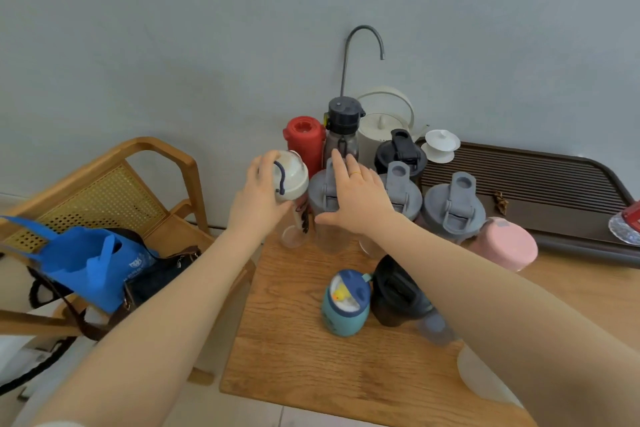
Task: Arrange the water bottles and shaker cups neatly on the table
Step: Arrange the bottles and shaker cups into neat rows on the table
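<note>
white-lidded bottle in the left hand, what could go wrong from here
1. The white-lidded bottle is tilted, gripped near its top by the left hand; it could knock the red bottle just behind it.
2. The right hand rests on a grey-lidded shaker in a tightly packed cluster; a push may topple its neighbours.
3. The right forearm passes over the black shaker and could brush it.

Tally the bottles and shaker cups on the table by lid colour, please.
Grey lid: 3
Black lid: 3
Red lid: 1
White lid: 1
Pink lid: 1
Blue lid: 1
Total: 10
</note>
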{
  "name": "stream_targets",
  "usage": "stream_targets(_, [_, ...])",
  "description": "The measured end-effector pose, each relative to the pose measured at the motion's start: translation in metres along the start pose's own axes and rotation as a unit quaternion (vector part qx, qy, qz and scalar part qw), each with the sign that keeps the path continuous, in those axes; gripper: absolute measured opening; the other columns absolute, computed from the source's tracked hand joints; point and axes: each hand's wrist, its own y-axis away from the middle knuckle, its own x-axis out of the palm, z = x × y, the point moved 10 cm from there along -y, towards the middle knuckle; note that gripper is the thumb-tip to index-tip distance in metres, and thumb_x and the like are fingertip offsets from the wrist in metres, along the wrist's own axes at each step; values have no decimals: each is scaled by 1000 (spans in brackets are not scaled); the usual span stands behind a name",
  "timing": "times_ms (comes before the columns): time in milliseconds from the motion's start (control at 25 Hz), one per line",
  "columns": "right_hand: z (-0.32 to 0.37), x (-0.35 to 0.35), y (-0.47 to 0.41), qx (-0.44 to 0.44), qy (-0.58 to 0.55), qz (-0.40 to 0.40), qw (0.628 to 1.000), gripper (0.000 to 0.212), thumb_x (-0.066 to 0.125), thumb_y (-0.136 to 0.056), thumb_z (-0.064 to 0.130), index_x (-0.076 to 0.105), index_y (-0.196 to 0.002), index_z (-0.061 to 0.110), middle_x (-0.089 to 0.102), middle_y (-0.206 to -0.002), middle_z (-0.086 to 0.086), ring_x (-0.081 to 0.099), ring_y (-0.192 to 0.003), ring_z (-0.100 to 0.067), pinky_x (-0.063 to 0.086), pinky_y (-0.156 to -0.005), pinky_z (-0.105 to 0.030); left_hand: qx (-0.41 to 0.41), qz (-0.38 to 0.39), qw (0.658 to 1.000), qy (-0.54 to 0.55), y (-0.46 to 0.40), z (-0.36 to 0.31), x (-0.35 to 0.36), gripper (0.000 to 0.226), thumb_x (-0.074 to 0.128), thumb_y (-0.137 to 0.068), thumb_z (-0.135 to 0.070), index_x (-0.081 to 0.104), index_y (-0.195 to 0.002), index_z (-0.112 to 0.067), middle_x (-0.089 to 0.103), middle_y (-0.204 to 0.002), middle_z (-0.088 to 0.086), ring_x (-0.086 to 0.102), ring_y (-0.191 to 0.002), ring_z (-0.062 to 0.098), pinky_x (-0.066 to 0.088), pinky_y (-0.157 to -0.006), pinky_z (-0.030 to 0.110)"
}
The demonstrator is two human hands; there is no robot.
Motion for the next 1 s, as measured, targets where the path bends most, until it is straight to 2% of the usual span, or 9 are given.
stream_targets(80, [0,7,-7,30,-9,31,999,109,67,-74,54,-3,-149,15,21,-153,-24,30,-136,-39,28,-111,-47,5,-19,1000,2,-4,1,-2,70,68,-78,-16,27,-134,-14,35,-138,12,47,-116,32,44,-80,39])
stream_targets(160, [2,8,-5,34,16,27,999,104,68,-74,49,3,-148,18,33,-144,-23,40,-126,-41,35,-103,-47,14,-22,1000,-9,-7,2,0,69,68,-78,-15,27,-133,-14,35,-138,12,49,-113,33,44,-78,38])
stream_targets(280, [10,7,5,24,69,19,997,102,69,-71,48,6,-147,19,37,-140,-22,44,-120,-42,37,-98,-47,35,-22,999,-14,-9,2,5,68,68,-78,-16,28,-133,-12,35,-137,15,51,-111,34,45,-76,37])
stream_targets(480, [14,6,14,57,97,-39,993,99,63,-77,49,4,-148,14,36,-141,-23,40,-125,-39,30,-104,-46,40,-31,999,-5,-15,4,7,71,69,-79,-19,26,-134,-10,35,-137,17,52,-111,35,49,-80,39])
stream_targets(640, [4,2,24,58,48,-42,996,99,59,-78,59,6,-149,15,24,-152,-18,22,-141,-34,14,-116,-47,43,8,998,38,-12,11,12,92,72,-76,-23,9,-143,-15,29,-143,18,47,-120,34,48,-86,44])
stream_targets(760, [-15,-10,44,65,-13,-52,996,83,55,-84,52,17,-147,14,22,-155,-12,19,-143,-29,13,-116,-44,36,11,997,64,-8,15,12,105,75,-73,-24,-1,-145,-17,21,-150,17,31,-134,33,36,-103,48])
stream_targets(840, [-28,-16,64,61,-31,-67,995,69,56,-87,42,29,-144,14,28,-152,-11,23,-141,-29,17,-115,-42,36,-9,999,-3,-1,13,10,103,74,-73,-30,1,-145,-18,11,-153,18,13,-141,35,16,-113,53])
stream_targets(920, [-40,-21,85,61,-39,-77,994,58,57,-88,34,38,-138,13,33,-150,-11,26,-139,-29,20,-113,-41,89,-25,994,-51,12,-10,10,94,70,-75,-31,9,-145,-17,6,-154,19,3,-142,36,2,-113,54])
stream_targets(1000, [-50,-30,103,59,-43,-94,993,48,59,-87,27,49,-130,11,39,-146,-13,32,-137,-32,24,-111,-42,181,-23,982,-48,32,-51,16,79,66,-77,-28,21,-141,-18,9,-154,19,3,-142,35,1,-112,52])
